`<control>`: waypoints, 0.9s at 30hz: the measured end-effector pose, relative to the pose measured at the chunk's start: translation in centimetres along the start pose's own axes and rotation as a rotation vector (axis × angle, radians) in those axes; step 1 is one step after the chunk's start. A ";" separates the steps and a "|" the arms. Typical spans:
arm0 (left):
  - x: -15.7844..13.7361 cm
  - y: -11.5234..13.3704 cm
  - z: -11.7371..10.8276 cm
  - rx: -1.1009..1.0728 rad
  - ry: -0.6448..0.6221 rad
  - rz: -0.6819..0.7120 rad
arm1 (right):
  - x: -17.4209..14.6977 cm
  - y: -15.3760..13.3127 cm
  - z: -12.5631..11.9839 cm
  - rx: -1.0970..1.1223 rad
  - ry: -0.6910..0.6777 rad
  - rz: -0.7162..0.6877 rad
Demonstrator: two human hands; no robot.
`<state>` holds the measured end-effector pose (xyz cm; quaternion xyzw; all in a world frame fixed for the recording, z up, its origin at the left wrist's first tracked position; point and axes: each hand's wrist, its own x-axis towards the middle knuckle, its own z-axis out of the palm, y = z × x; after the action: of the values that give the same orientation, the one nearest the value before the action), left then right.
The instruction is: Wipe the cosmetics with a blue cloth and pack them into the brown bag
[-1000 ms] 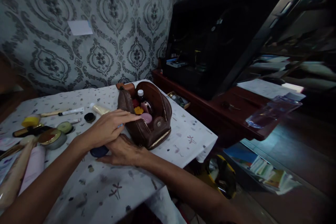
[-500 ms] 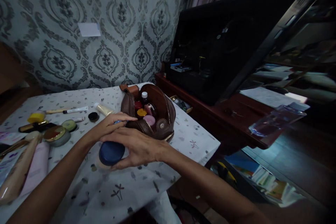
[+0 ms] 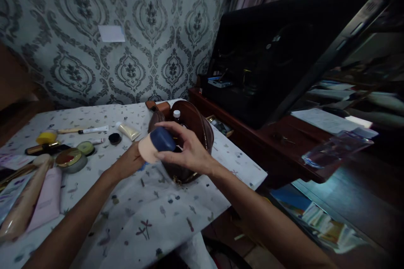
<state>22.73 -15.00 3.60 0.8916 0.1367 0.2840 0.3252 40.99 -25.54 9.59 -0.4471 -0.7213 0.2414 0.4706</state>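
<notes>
My right hand [image 3: 186,149] grips a cosmetic jar with a dark blue lid [image 3: 162,139] and a pale peach body [image 3: 147,150], tilted on its side above the near rim of a brown handbag [image 3: 206,134]. A white-capped bottle [image 3: 176,114] shows inside the bag; the jar and hand cover most other contents. Behind the jar, my left hand [image 3: 128,162] is at the bag's near left side, its fingers mostly hidden. Something small and blue shows beneath that hand.
Left on the patterned cloth [image 3: 164,235] lie a cream tube [image 3: 128,131], a black round pot [image 3: 115,138], a brush [image 3: 72,130], a gold-lidded jar [image 3: 71,159] and a pink tube [image 3: 47,199]. A dark monitor [image 3: 268,63] stands right, with a clear case [image 3: 337,149] nearby.
My right hand has lifted the blue-lidded jar off the cloth, moved it up and right to the bag, and tipped it sideways. My left hand stays by the bag's near side.
</notes>
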 end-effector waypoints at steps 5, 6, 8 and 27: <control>0.5 0.7 0.1 -0.062 0.031 0.078 | -0.1 0.7 -2.4 -0.131 0.077 0.148; 0.5 0.9 0.1 -0.068 0.031 0.075 | -0.1 0.9 -2.9 -0.217 0.090 0.161; 0.4 1.0 0.2 -0.074 0.028 0.068 | -0.3 1.1 -3.9 -0.425 0.090 0.193; 1.0 1.3 1.0 -0.051 0.071 0.080 | 2.5 0.5 -4.6 -0.993 -0.698 0.690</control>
<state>24.18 -16.11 4.23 0.8771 0.1051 0.3318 0.3310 44.95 -23.47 12.43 -0.7092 -0.6721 0.1484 -0.1525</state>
